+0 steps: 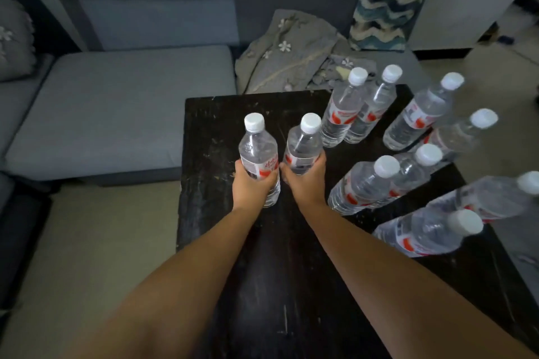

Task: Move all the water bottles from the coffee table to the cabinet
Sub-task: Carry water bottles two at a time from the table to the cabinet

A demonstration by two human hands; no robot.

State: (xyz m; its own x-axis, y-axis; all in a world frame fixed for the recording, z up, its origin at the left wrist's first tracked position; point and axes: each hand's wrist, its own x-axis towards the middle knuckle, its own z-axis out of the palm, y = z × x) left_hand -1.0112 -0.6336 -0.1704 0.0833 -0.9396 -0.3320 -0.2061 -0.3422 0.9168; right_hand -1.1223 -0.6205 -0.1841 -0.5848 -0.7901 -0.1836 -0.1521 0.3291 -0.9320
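Above the scratched black coffee table (pixel 291 271), the left hand (pixel 252 183) is wrapped around one water bottle (pixel 258 154) and the right hand (pixel 306 181) around another (pixel 303 143). Eight more bottles (pixel 364 183) stand toward the table's right. Beyond lie a grey sofa (pixel 116 108) and a crumpled floral cloth (pixel 285 52). Rightmost bottles blur.

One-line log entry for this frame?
phase: grasp | left hand: left bottle | right hand: right bottle | coffee table: eight bottles remain
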